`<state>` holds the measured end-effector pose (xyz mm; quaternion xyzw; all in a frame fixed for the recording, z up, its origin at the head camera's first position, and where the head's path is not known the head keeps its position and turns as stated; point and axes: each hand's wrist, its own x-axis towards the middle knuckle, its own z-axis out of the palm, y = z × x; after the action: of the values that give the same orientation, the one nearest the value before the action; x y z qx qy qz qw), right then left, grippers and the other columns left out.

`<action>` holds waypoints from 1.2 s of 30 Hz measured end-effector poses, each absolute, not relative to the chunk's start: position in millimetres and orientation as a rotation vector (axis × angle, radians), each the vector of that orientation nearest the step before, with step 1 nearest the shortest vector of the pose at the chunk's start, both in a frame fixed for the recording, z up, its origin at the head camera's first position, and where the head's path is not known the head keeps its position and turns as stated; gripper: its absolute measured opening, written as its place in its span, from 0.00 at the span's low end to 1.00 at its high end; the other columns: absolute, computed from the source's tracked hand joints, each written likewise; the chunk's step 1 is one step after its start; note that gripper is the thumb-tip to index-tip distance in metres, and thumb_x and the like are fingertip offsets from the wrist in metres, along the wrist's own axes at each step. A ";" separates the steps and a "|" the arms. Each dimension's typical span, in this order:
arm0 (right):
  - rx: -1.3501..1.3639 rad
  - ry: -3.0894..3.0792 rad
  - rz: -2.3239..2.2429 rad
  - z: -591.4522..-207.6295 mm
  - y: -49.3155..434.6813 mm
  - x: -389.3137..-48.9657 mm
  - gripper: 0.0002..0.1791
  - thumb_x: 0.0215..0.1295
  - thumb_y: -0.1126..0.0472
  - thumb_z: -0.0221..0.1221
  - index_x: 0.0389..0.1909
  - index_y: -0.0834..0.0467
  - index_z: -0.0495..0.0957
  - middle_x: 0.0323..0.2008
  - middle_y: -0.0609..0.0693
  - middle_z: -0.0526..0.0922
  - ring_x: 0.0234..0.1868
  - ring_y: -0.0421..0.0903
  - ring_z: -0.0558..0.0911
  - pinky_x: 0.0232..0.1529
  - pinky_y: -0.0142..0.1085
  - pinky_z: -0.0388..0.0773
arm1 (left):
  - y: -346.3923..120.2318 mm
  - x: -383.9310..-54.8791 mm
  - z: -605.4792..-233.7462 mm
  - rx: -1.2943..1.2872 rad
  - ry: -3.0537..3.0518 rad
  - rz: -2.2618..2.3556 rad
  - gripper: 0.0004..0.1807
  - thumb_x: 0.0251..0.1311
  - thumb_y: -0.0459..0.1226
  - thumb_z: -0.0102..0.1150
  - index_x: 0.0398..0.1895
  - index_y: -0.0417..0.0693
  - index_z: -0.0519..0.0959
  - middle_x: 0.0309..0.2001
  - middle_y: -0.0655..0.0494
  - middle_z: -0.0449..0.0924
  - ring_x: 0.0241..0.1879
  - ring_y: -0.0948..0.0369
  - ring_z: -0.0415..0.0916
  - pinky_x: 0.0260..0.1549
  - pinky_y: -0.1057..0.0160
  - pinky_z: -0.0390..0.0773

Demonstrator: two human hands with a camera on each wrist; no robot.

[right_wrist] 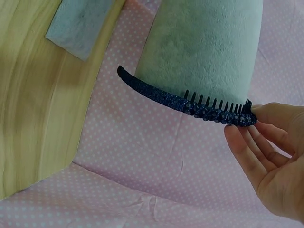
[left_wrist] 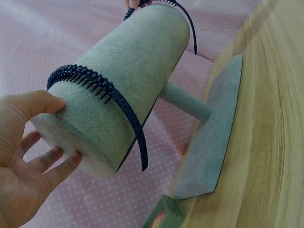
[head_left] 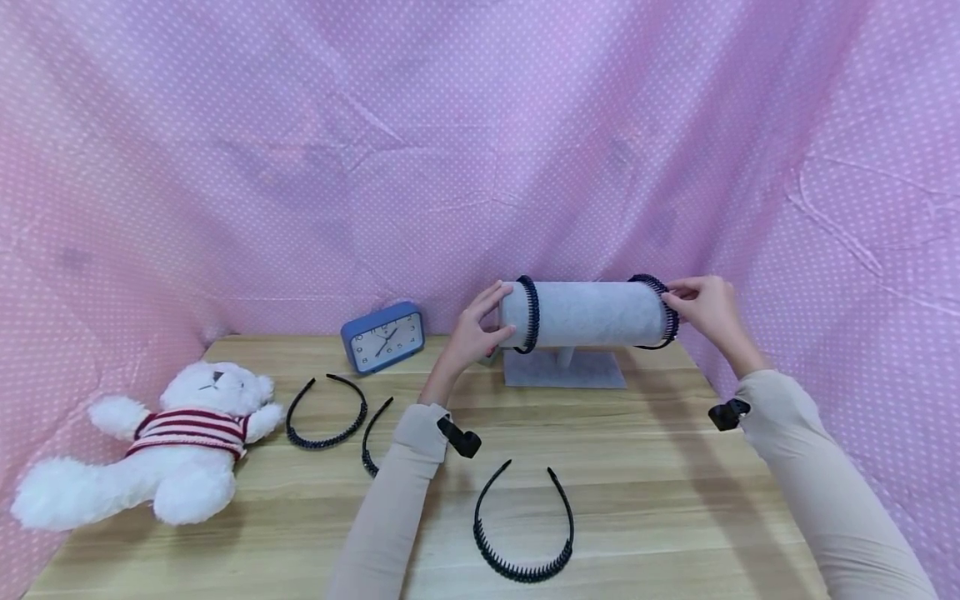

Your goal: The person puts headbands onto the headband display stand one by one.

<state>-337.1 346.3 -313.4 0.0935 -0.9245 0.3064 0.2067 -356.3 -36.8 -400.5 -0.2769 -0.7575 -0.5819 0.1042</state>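
A grey, velvety headband stand (head_left: 592, 312) has a horizontal roll on a post and flat base. My left hand (head_left: 476, 329) holds the roll's left end, with a finger on its side and others against its end face (left_wrist: 40, 166). Just inward from that hand, a dark toothed headband (head_left: 528, 315) sits over the roll. At the right end my right hand (head_left: 705, 308) pinches a second dark beaded headband (right_wrist: 209, 113) between thumb and fingers. This band sits around the roll's end, its teeth toward the grey fabric; one tip sticks out beside the roll.
Other dark headbands lie on the wooden table: one at the front (head_left: 522, 573), one at the left (head_left: 326, 443), and one (head_left: 367, 442) partly behind my left sleeve. A blue clock (head_left: 384, 337) and a white teddy bear (head_left: 191, 442) are at the left. A small box (left_wrist: 166, 216) stands near the base.
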 end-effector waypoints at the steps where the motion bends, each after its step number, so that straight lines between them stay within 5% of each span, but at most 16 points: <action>1: 0.261 -2.565 0.848 -313.5 345.3 -336.8 0.14 0.66 0.66 0.65 0.46 0.74 0.84 0.34 0.71 0.87 0.19 0.18 0.73 0.20 0.17 0.75 | -36.5 -355.7 -400.3 -0.817 -2.232 -1.728 0.35 0.64 0.29 0.66 0.74 0.46 0.69 0.80 0.46 0.55 0.77 0.45 0.60 0.67 0.42 0.74; 8: 0.321 -2.565 0.731 -312.4 346.7 -340.3 0.15 0.63 0.66 0.67 0.48 0.71 0.85 0.33 0.68 0.88 0.19 0.14 0.70 0.24 0.14 0.67 | -33.5 -354.9 -401.6 -0.821 -2.204 -1.786 0.35 0.66 0.29 0.65 0.76 0.52 0.68 0.81 0.48 0.53 0.77 0.45 0.59 0.64 0.45 0.76; 15: 0.412 -2.608 0.707 -307.8 349.8 -339.2 0.19 0.60 0.66 0.70 0.50 0.71 0.84 0.32 0.67 0.87 0.25 0.22 0.75 0.28 0.14 0.68 | -30.1 -355.5 -406.5 -0.813 -2.160 -1.814 0.36 0.66 0.27 0.63 0.76 0.49 0.66 0.81 0.48 0.53 0.77 0.45 0.58 0.63 0.42 0.77; 20: 0.506 -2.671 0.676 -307.3 354.6 -333.5 0.24 0.58 0.66 0.71 0.55 0.70 0.81 0.41 0.68 0.86 0.36 0.48 0.86 0.37 0.18 0.69 | -29.7 -346.8 -401.1 -0.831 -2.126 -1.844 0.35 0.65 0.23 0.61 0.76 0.40 0.65 0.81 0.41 0.52 0.77 0.39 0.56 0.63 0.34 0.73; 23: 0.568 -2.717 0.685 -306.7 358.6 -330.4 0.29 0.56 0.69 0.72 0.60 0.71 0.78 0.49 0.71 0.83 0.47 0.64 0.84 0.39 0.18 0.73 | -31.5 -336.3 -391.6 -0.841 -2.139 -1.845 0.35 0.65 0.23 0.60 0.75 0.36 0.64 0.80 0.37 0.51 0.77 0.38 0.55 0.63 0.35 0.74; 27: 0.620 -2.775 0.721 -304.5 363.9 -331.4 0.36 0.54 0.72 0.73 0.65 0.72 0.72 0.57 0.75 0.78 0.54 0.71 0.80 0.46 0.35 0.86 | -33.8 -327.7 -382.6 -0.833 -2.161 -1.836 0.35 0.65 0.24 0.61 0.75 0.35 0.64 0.80 0.36 0.52 0.77 0.39 0.56 0.62 0.38 0.77; 31: 0.614 -2.821 0.752 -302.4 364.9 -334.6 0.38 0.55 0.72 0.72 0.68 0.70 0.70 0.63 0.75 0.74 0.60 0.73 0.77 0.55 0.61 0.80 | -34.1 -326.5 -382.4 -0.814 -2.152 -1.844 0.34 0.65 0.24 0.61 0.75 0.36 0.65 0.80 0.38 0.53 0.77 0.40 0.55 0.62 0.38 0.76; 33: 0.610 -2.838 0.760 -301.7 364.1 -335.6 0.37 0.56 0.71 0.72 0.68 0.69 0.70 0.64 0.75 0.73 0.61 0.73 0.76 0.56 0.64 0.79 | -33.5 -326.7 -383.7 -0.810 -2.141 -1.849 0.34 0.65 0.24 0.61 0.74 0.36 0.65 0.80 0.38 0.53 0.77 0.40 0.56 0.62 0.37 0.76; 36: 0.597 -2.858 0.744 -302.5 361.9 -336.1 0.37 0.57 0.70 0.72 0.68 0.67 0.72 0.65 0.73 0.74 0.53 0.66 0.83 0.50 0.54 0.84 | -31.5 -326.6 -386.0 -0.805 -2.127 -1.837 0.33 0.65 0.24 0.61 0.74 0.35 0.66 0.79 0.38 0.54 0.76 0.40 0.58 0.62 0.38 0.76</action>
<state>-336.1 361.9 -302.5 0.1977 -0.9466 0.2465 0.0644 -326.6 -31.5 -386.0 -0.2737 -0.7233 -0.6245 0.1088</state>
